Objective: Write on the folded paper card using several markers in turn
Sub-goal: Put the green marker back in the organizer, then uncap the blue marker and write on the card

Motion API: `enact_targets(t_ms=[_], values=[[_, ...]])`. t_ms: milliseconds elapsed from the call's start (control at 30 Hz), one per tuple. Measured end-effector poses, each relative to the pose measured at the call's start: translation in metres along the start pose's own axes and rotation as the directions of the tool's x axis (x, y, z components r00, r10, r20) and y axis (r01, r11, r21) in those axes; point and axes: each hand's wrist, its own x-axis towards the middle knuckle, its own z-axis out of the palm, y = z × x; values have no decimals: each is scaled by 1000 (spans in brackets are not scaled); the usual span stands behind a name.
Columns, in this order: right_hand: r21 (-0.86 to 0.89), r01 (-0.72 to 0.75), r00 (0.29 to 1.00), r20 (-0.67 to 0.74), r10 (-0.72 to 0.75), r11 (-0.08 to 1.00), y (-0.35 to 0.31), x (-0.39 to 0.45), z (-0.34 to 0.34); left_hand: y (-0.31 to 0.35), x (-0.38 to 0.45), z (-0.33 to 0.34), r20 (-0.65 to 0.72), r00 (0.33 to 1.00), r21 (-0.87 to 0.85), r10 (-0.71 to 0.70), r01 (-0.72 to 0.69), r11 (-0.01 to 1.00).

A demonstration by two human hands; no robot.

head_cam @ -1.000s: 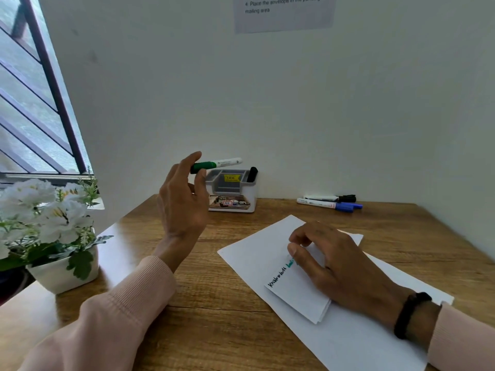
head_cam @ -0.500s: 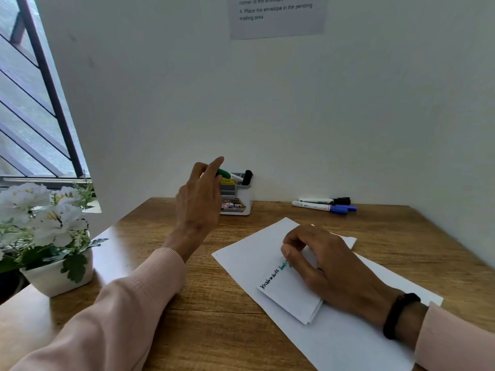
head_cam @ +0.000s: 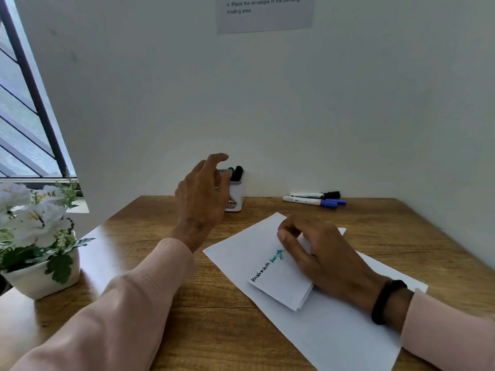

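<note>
The folded paper card point(head_cam: 281, 285) lies on a large white sheet point(head_cam: 334, 338), with black and green writing along its left edge. My right hand point(head_cam: 321, 253) rests on the card with curled fingers, pinning it down. My left hand point(head_cam: 201, 199) is raised in front of the white marker holder point(head_cam: 237, 203) at the wall, fingers spread and holding nothing. A green marker point(head_cam: 230, 170) stands in the holder beside a black-capped one point(head_cam: 239, 171); my fingertips are right next to the green cap. A blue marker point(head_cam: 313, 202) and a black marker point(head_cam: 316, 195) lie by the wall.
A white pot of white flowers point(head_cam: 37, 279) stands at the table's left edge under the window. The wooden table point(head_cam: 214, 330) ends at the wall behind and on the right. A printed notice point(head_cam: 263, 12) hangs on the wall.
My left hand carried the green marker to the holder, set it in and let go. The right hand stayed on the card.
</note>
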Motion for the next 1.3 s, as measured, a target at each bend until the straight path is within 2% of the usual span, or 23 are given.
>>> enact_targets(t_ms=[167,233,333,400,500,633,733,867,967,1033,1133,1233,1300], values=[[30,-45,978,-202,50,999,12,24,-17,32,-36,-1,250,957,-145,145,-111,983],[2,-135,967,-217,132,991,25,44,-27,36,-48,3,315,929,-147,193,-153,977],[-168,-285,958,-60,279,944,51,76,-38,32,-53,6,360,918,-145,167,-121,982],[-358,-270,942,91,321,894,66,94,-38,27,-55,8,368,924,-201,101,-28,979],[-550,-244,872,236,428,799,82,113,-33,21,-55,11,354,935,-276,26,78,958],[-640,-207,858,246,452,740,92,121,-23,21,-57,14,322,946,-314,43,64,947],[-618,-288,842,201,501,732,96,122,-22,25,-57,13,316,945,-330,86,24,944],[-562,-357,828,179,532,746,94,119,-30,28,-57,8,240,965,-335,109,-23,942],[-444,-334,896,125,427,832,78,111,-37,32,-57,5,199,972,-280,122,-62,958],[-293,-304,946,22,324,907,55,106,-42,34,-56,2,227,967,-263,120,-58,963],[59,-228,971,-66,232,972,9,90,-45,38,-56,-1,376,916,-301,138,-20,953],[427,-188,981,35,192,884,-21,64,-39,48,-57,-7,409,876,-274,256,-150,950],[531,-224,973,78,216,817,-26,51,-31,53,-57,-10,396,858,-240,327,-247,939]])
